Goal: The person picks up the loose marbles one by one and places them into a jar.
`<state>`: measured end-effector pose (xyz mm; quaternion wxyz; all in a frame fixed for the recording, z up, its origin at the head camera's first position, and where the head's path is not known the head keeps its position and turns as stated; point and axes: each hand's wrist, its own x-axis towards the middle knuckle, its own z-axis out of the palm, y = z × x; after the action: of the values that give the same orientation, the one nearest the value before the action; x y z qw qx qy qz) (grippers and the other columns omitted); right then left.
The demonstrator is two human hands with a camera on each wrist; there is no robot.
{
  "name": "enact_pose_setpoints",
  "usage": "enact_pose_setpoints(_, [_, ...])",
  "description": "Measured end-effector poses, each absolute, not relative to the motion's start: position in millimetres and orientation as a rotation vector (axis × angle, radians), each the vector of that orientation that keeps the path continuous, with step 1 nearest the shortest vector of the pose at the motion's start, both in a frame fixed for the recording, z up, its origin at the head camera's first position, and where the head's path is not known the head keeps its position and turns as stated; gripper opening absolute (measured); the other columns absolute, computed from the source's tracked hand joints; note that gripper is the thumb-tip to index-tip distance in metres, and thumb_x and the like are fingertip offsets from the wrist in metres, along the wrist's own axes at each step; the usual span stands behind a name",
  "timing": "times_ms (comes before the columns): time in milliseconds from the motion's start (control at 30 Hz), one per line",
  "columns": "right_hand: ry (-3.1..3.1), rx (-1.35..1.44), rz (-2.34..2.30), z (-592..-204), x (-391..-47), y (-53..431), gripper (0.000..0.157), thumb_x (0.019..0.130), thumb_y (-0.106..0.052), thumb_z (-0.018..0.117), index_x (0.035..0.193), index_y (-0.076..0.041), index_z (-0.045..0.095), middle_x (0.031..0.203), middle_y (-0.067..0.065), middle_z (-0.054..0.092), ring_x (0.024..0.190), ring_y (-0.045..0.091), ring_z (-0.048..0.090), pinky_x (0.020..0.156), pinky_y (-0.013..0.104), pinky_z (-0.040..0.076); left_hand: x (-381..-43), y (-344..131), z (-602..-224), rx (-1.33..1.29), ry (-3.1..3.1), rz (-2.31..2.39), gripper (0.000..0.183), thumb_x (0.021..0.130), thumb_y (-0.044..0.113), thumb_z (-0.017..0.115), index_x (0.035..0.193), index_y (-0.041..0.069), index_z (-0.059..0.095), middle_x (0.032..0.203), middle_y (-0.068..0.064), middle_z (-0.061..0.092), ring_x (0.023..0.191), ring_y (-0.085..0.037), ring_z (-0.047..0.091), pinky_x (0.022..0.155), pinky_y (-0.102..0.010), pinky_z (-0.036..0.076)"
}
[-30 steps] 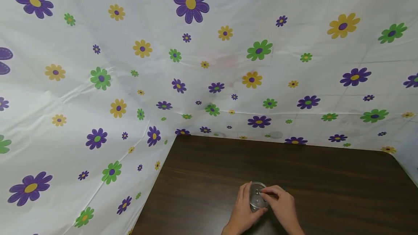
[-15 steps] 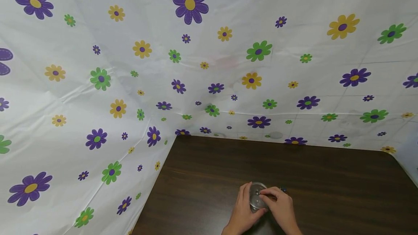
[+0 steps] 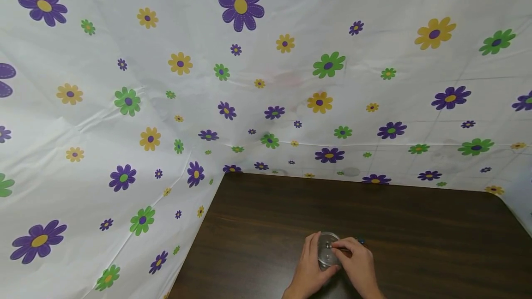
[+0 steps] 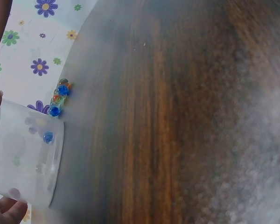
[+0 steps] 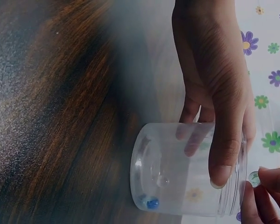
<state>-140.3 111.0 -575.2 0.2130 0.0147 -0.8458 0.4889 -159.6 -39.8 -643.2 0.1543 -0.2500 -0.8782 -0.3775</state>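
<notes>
The right hand (image 3: 357,262) is pinching a clear marble (image 5: 254,179) between its fingers, just above the mouth of a transparent jar (image 5: 177,161) that is standing upright on the desk (image 3: 249,243). The left hand (image 3: 309,262) is curling its fingers round the jar. Other marbles (image 4: 59,95) are lying beyond, the right hand mostly hiding them from above. Fingertips are partly covering the pinched marble; whether the blue marble (image 5: 152,203) is sitting inside or behind the wall, one cannot tell.

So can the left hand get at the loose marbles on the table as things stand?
Probably not: the left hand is holding the clear jar, and in the head view the jar and right hand sit between it and the marbles.
</notes>
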Motion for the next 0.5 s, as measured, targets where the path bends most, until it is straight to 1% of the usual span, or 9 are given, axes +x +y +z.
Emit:
enact_pose_setpoints(133, [-2.348, 0.06, 1.322, -575.9, -139.8, 110.2, 0.023, 0.074, 0.012, 0.085, 0.084, -0.008, 0.078, 0.086, -0.005, 0.069, 0.078, 0.001, 0.066, 0.064, 0.022, 0.057, -159.8, -39.8, -644.9, -0.709, -2.525, -1.074, 0.085, 0.092, 0.048, 0.077, 0.153, 0.003, 0.038, 0.142, -0.007, 0.046, 0.123, -0.023, 0.056, 0.092, -0.037, 0.055])
enact_pose_setpoints(233, [-2.345, 0.068, 1.298, -576.2, -140.2, 109.3, 0.025, 0.073, 0.014, 0.085, 0.083, -0.008, 0.078, 0.085, -0.006, 0.069, 0.077, 0.001, 0.066, 0.064, 0.023, 0.057, -159.7, -39.8, -646.2, -0.707, -2.536, -1.075, 0.085, 0.092, 0.048, 0.076, 0.153, 0.003, 0.037, 0.142, -0.007, 0.045, 0.124, -0.023, 0.056, 0.092, -0.037, 0.055])
enact_pose_setpoints(367, [-2.334, 0.082, 1.263, -577.8, -140.4, 109.0, 0.028, 0.07, 0.015, 0.085, 0.082, -0.01, 0.077, 0.085, -0.007, 0.069, 0.077, -0.001, 0.065, 0.063, 0.021, 0.056, -159.5, -39.8, -646.7, -0.709, -2.543, -1.083, 0.085, 0.092, 0.048, 0.076, 0.154, 0.003, 0.037, 0.144, -0.007, 0.045, 0.125, -0.024, 0.056, 0.092, -0.037, 0.056])
enact_pose_setpoints(500, [-2.301, 0.113, 1.239, -579.0, -140.3, 108.6, 0.029, 0.068, 0.016, 0.086, 0.081, -0.009, 0.077, 0.083, -0.006, 0.069, 0.076, 0.0, 0.065, 0.063, 0.017, 0.053, -160.1, -40.0, -646.4, -0.716, -2.54, -1.078, 0.085, 0.092, 0.048, 0.076, 0.153, 0.003, 0.037, 0.143, -0.007, 0.045, 0.125, -0.024, 0.056, 0.092, -0.037, 0.055])
